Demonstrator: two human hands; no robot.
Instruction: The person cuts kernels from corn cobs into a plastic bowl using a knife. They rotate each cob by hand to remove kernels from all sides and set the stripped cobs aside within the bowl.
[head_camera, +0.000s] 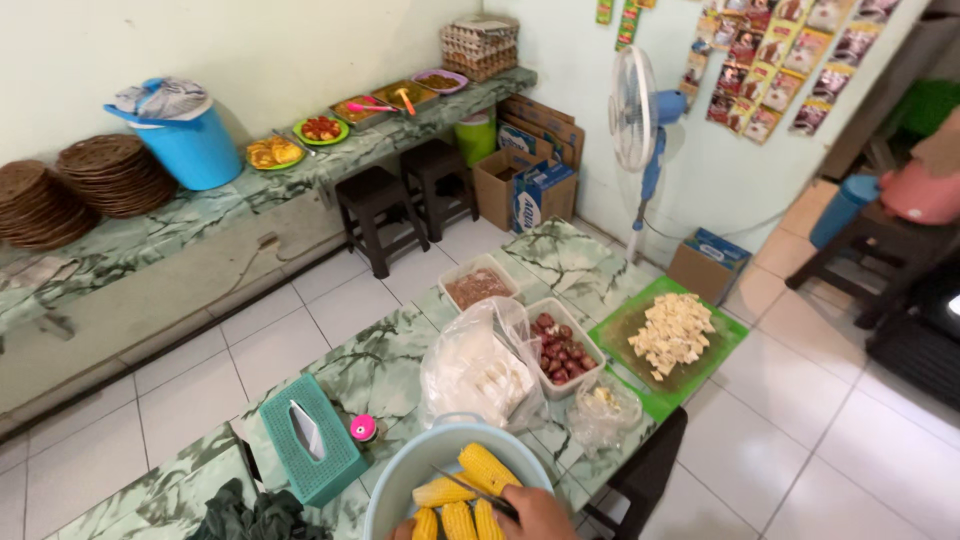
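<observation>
Head view looks down at a hand (535, 515) at the bottom edge, closed around the handle of a knife (475, 492) whose blade lies across yellow corn cobs (470, 490) in a pale blue basin (415, 470). Which hand it is cannot be told with certainty; it reads as the right one. A sliver of another hand (402, 531) shows at the basin's near rim, and its grip cannot be told.

Just beyond the grip, a clear plastic bag (475, 375) of pale pieces stands against the basin's far rim. To its right sit a white tub of red shallots (560, 348) and a smaller crumpled bag (603, 408). Farther out from the grip, a second tub (478, 286) holds brown mince-like stuff, and a green tray (720, 345) carries cubed pale food. Left of the basin lie a teal woven tissue box (310, 440) and a small pink-capped jar (363, 428), with dark leafy greens (255, 515) near the bottom edge. All rest on a green marbled counter (560, 255).

Far from the grip, strips of red and brown sachets (775, 60) hang in columns on the wall at upper right, with green ones (625, 20) beside them. Cardboard boxes (530, 165) with blue print stand under the far counter, another box (708, 262) by a blue standing fan (640, 120). Egg trays (480, 45), dishes of food (320, 128), a blue bucket (190, 145) and stacked woven plates (115, 172) line the far counter.
</observation>
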